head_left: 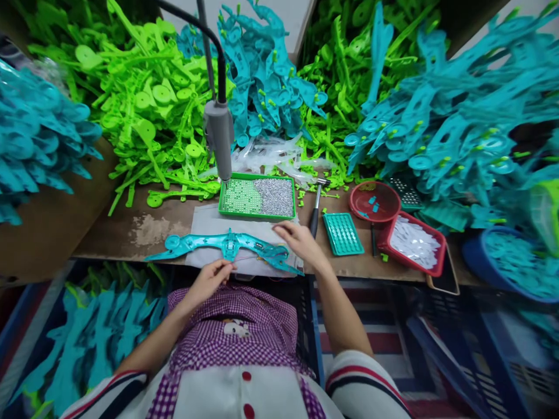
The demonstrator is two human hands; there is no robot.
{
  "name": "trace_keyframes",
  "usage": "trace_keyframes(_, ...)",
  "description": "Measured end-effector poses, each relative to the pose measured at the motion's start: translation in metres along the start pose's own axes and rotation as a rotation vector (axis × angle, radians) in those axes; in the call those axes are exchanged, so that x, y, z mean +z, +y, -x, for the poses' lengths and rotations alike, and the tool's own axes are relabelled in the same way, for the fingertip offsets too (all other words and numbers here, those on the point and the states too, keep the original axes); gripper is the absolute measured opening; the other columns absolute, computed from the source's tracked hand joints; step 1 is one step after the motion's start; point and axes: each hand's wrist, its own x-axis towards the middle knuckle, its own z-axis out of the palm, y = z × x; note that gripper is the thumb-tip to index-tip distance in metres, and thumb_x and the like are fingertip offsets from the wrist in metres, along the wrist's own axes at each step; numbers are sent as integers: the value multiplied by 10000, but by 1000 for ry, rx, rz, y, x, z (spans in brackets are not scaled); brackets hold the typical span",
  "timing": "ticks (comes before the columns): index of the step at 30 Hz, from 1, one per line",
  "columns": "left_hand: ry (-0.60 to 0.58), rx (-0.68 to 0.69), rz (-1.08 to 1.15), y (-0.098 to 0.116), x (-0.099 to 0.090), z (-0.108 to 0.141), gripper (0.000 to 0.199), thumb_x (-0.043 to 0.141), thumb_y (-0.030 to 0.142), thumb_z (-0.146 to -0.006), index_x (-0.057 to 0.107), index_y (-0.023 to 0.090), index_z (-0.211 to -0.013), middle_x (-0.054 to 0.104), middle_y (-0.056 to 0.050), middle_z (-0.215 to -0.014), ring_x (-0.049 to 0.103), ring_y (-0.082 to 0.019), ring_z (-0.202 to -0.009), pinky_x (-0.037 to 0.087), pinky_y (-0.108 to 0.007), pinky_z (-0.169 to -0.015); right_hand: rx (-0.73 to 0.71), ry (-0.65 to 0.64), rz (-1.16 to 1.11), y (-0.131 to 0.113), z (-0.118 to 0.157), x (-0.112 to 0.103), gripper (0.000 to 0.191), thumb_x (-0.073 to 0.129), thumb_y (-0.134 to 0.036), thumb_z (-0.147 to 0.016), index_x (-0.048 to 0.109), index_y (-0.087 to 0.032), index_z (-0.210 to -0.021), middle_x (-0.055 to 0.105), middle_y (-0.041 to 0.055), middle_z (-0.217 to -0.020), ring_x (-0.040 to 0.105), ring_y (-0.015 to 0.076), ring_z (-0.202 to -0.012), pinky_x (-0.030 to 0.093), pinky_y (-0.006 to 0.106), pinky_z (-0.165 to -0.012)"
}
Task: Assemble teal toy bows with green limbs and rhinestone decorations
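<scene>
Many silver bits (279, 196) in green tray (257, 216)

the left hand (212, 279) hides one end of the thin wire (248, 257)

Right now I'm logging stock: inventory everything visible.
Frame: 1, teal, on paper
Paper: some, white, under frame
Bench: 1, brown, under paper
Green tray: 1, green, behind frame
Hanging tool: 1, grey, centre
Hammer: 1, black-handled, on bench
Teal tray: 1, teal, beside hammer
Red tub: 1, red, right
Bowl: 1, red, beside red tub
Strips: many, white, in red tub
Blue tub: 1, blue, right
Green parts: many, green, back
Teal parts: many, teal, back, sides
Clear pieces: several, whitish, back
Apron: 1, purple, front
Left hand: 1, bare, by frame
Right hand: 1, bare, by frame
</scene>
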Motion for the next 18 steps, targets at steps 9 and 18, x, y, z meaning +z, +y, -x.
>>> trace_keyframes(9,-139,178,-480,-7,-44,11,270,582,445,-855,755,239,-878,778,-55,-887,713,-228,-820,539,-304,-749,135,1064,-477,49,16,-65,486,563,-703,-769,483,-227,-713,197,-126,-497,172,63,-418,160,222,-408)
trace_keyframes(18,115,292,-724,1,-121,39,385,572,600,-825,757,262,-821,770,-59,-827,713,-239,-761,541,-277,-690,253,1237,-401,97,9,-95,387,430,-577,-919,431,-240,-728,234,-120,-504,212,75,-415,206,247,-431)
